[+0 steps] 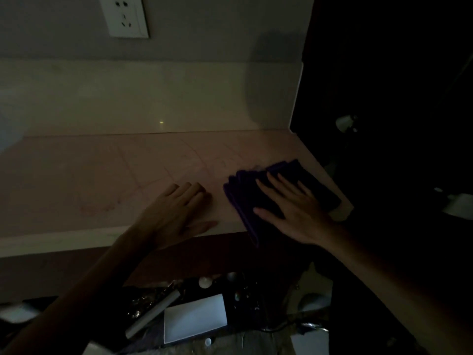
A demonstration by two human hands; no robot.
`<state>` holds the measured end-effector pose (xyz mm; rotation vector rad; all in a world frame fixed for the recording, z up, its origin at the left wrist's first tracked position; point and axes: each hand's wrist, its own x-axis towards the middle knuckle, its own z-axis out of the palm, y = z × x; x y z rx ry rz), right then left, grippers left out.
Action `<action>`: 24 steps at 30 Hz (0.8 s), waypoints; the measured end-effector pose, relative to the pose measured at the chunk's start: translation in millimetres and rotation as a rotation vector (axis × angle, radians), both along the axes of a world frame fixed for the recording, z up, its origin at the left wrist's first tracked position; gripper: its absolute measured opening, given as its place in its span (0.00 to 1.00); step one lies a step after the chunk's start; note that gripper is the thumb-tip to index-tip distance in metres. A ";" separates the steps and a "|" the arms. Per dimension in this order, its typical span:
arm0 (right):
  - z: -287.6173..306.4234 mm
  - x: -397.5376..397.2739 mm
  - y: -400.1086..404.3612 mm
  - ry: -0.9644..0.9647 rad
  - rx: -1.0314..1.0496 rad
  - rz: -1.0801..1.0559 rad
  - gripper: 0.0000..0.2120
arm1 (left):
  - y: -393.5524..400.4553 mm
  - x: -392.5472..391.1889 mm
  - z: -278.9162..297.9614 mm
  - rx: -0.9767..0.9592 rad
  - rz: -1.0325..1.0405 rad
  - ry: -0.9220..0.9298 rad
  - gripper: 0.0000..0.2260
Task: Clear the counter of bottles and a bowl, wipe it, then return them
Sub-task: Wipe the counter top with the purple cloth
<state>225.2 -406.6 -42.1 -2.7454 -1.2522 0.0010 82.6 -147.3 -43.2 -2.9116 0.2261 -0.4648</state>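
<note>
The scene is dim. A pale pinkish counter [102,175] with faint vein lines fills the middle of the head view. A folded dark purple cloth [245,196] lies near the counter's right front corner. My right hand [294,211] lies flat on top of the cloth with its fingers spread. My left hand [179,213] rests palm down on the bare counter just left of the cloth, holding nothing. No bottles or bowl stand on the visible counter.
A cream backsplash [153,98] runs behind the counter, with a white wall socket [125,16] above it. The counter ends at the right in darkness. Below the front edge are a white card [194,319], a pale tube [153,313] and small clutter.
</note>
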 end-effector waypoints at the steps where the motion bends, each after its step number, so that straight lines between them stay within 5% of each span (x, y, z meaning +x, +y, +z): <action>1: 0.4 -12.7 -1.2 -0.023 -0.008 0.019 0.35 | 10.4 -8.5 -0.7 0.033 0.003 -0.004 0.29; 7: 5.3 40.6 46.4 0.013 -0.090 0.084 0.29 | 36.3 -14.3 1.9 0.066 0.008 0.030 0.31; 15: 12.1 148.9 206.2 0.106 -0.074 -0.032 0.35 | 42.9 -11.8 -6.4 0.073 -0.025 -0.015 0.30; 24: 12.4 65.5 161.9 0.083 -0.058 0.004 0.37 | 36.6 -21.6 3.7 0.016 0.008 -0.028 0.31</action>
